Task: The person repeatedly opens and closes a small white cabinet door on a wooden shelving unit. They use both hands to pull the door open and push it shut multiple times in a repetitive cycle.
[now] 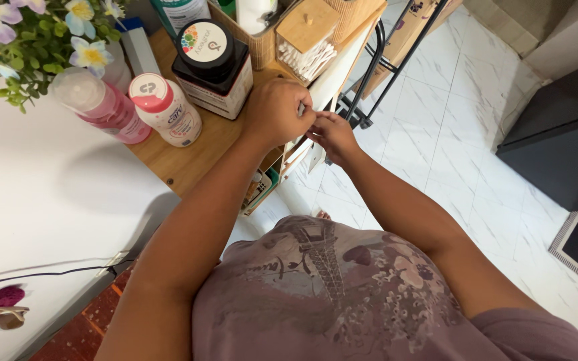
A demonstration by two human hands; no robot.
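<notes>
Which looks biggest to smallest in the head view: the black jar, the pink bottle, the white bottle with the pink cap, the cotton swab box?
1. Black jar, clearly largest.
2. and 3. Pink bottle and white bottle: too alike to rank.
4. Cotton swab box, though farther away, so unsure.

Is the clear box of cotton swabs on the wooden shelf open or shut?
Shut. The wooden lid with its small knob sits flat on top of the clear swab box, and the swabs show only through the clear wall.
</notes>
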